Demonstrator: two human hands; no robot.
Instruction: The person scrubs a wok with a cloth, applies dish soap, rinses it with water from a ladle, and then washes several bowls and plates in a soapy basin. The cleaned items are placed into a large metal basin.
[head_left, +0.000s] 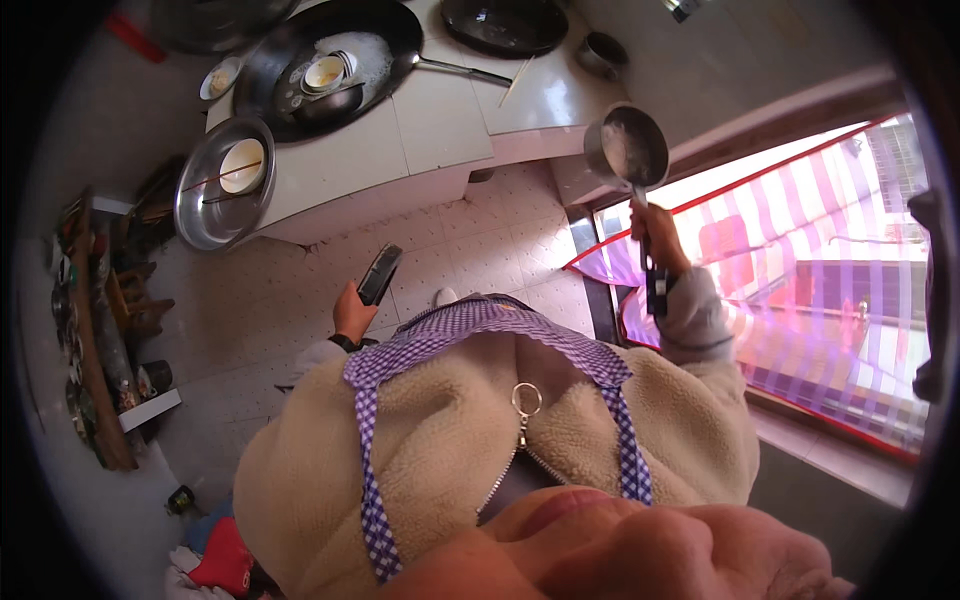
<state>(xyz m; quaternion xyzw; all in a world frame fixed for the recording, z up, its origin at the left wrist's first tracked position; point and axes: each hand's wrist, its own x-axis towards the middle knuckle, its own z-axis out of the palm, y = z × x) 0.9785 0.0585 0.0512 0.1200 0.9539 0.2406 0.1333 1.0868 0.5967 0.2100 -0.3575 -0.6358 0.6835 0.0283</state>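
Note:
My right hand (661, 238) grips the handle of a small metal saucepan (657, 169), raised beside the curtained doorway. Something whitish lies inside the pan, but I cannot tell what it is. Low on the left, my left hand (354, 313) holds a dark, flat rectangular object (380, 274), possibly a phone. In front of me, a large black wok (262, 82) rests on the tiled counter (442, 124), with foamy liquid and stacked bowls (325, 73) in it. A steel basin (259, 206) at the counter's left end holds a white bowl (241, 166) and chopsticks (221, 180).
Another dark pan (506, 28) and a small pot (602, 54) stand at the back. Chopsticks (517, 81) lie near the wok's handle. A striped purple curtain (795, 255) hangs at right. A loaded shelf (101, 337) and wooden stool (139, 300) stand left.

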